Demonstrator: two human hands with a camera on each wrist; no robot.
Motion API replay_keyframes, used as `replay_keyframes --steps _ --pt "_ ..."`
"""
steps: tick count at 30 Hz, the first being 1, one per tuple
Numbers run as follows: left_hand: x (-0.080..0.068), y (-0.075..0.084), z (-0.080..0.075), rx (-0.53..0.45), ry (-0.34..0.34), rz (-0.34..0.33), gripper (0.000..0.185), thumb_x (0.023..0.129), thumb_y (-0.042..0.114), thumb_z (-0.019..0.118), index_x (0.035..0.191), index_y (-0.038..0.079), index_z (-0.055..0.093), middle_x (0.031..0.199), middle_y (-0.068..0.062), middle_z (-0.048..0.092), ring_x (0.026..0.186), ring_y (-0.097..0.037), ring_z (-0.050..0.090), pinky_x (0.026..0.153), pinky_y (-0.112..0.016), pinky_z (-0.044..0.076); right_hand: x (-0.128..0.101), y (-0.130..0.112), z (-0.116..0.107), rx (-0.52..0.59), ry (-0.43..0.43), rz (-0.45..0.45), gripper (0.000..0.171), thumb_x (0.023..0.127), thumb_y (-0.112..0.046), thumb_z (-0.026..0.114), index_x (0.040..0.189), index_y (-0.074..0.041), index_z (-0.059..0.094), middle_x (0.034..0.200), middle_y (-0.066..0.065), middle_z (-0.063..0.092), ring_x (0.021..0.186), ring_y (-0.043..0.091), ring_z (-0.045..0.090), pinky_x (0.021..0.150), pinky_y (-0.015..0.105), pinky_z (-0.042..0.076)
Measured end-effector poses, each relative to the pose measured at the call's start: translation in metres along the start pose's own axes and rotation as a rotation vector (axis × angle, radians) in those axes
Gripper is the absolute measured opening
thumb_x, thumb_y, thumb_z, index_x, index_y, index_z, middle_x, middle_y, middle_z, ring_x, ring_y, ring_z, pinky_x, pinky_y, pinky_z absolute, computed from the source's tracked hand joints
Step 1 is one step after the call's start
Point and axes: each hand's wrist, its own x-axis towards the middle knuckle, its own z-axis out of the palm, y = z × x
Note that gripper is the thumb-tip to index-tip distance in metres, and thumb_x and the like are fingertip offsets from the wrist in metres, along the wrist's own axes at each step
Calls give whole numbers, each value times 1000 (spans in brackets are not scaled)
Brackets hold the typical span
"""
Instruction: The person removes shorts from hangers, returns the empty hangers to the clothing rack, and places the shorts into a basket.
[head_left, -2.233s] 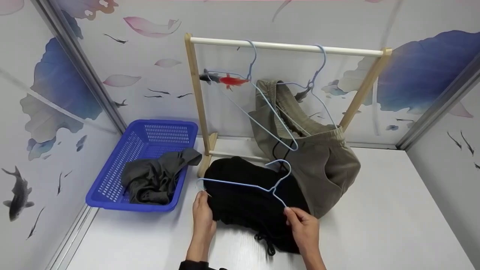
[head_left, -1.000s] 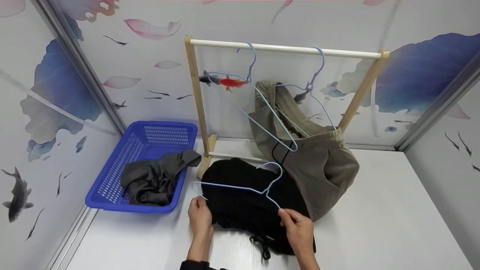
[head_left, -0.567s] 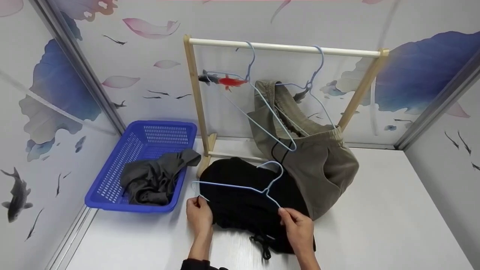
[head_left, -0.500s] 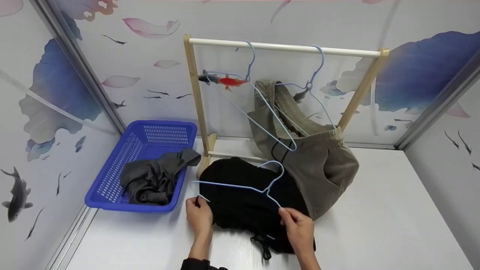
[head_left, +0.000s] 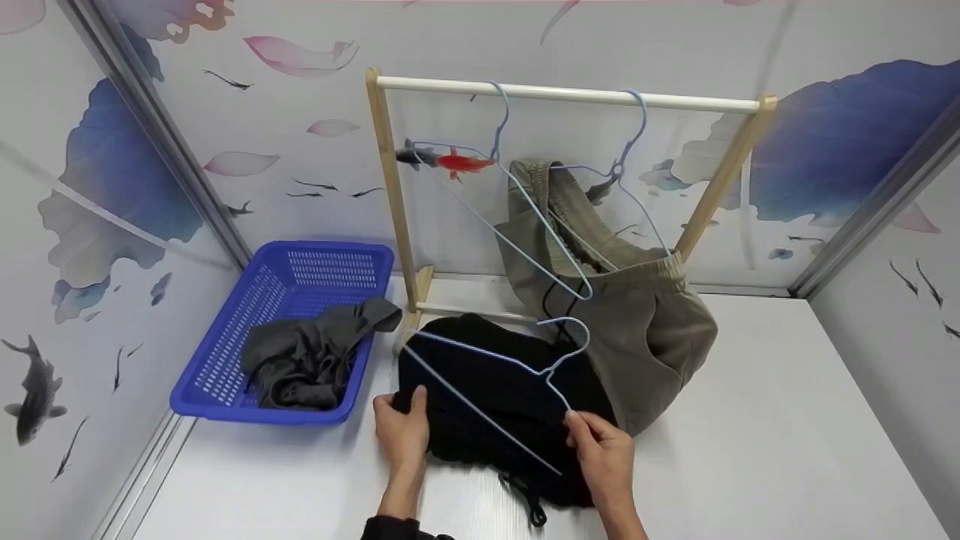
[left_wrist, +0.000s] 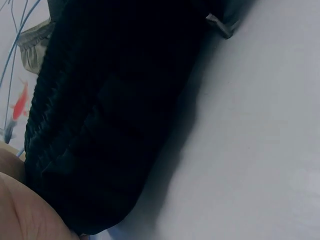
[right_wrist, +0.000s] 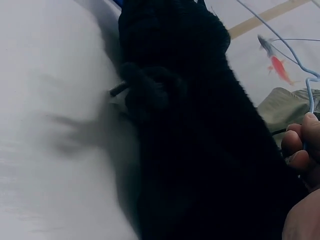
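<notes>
In the head view, black drawstring pants (head_left: 480, 405) hang between my hands, low over the table. My left hand (head_left: 403, 435) grips their left edge, thumb on the near face and pointing up. My right hand (head_left: 604, 457) pinches the right arm of a light blue wire hanger (head_left: 480, 349) between thumb and fingers. The hanger's hook points up, and its lower bar runs slantwise across the front of the black cloth. A gathered elastic waistband (left_wrist: 55, 115) shows in the left wrist view. Knotted drawstring ends (right_wrist: 150, 90) dangle at the pants' edge in the right wrist view.
Behind stands a wooden rack (head_left: 394, 187) with a white rail. It bears a bare blue hanger (head_left: 544, 217) and khaki pants (head_left: 637, 322) on another hanger. At the left, a blue basket (head_left: 202, 360) holds a dark grey garment (head_left: 307, 352), partly over its rim.
The held hanger has tilted, its left end rising away from my left hand. Its lower bar, mostly hidden before, now shows across the black pants. My left thumb has shifted upward on the cloth.
</notes>
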Motion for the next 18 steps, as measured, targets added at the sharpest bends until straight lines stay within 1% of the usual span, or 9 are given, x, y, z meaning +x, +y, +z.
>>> replay_keyframes --steps 3,10,14,18 --pt "0 -1 1 3 -3 11 35 97 23 71 109 -2 50 115 -28 61 109 -43 59 94 -54 44 1 -1 -3 41 2 31 17 98 -4 70 85 6 75 63 5 60 48 6 45 46 18 39" --pt "-1 1 1 6 -14 68 33 97 19 68 114 -4 52 117 -28 61 111 -43 58 97 -54 44 4 0 -3 41 9 32 16 97 -4 71 84 5 75 62 6 61 48 7 46 46 18 39" --pt "-3 2 1 17 -6 127 31 95 17 68 115 -2 55 117 -25 60 111 -40 58 97 -53 43 4 0 -2 39 4 29 16 97 -5 71 85 5 76 62 6 61 47 7 46 45 18 39" --pt "-6 4 1 58 -3 200 33 94 13 69 120 -2 56 121 -23 58 115 -39 57 99 -53 43 4 0 -1 34 -1 31 17 97 -6 71 85 5 76 62 6 60 47 7 46 44 17 38"
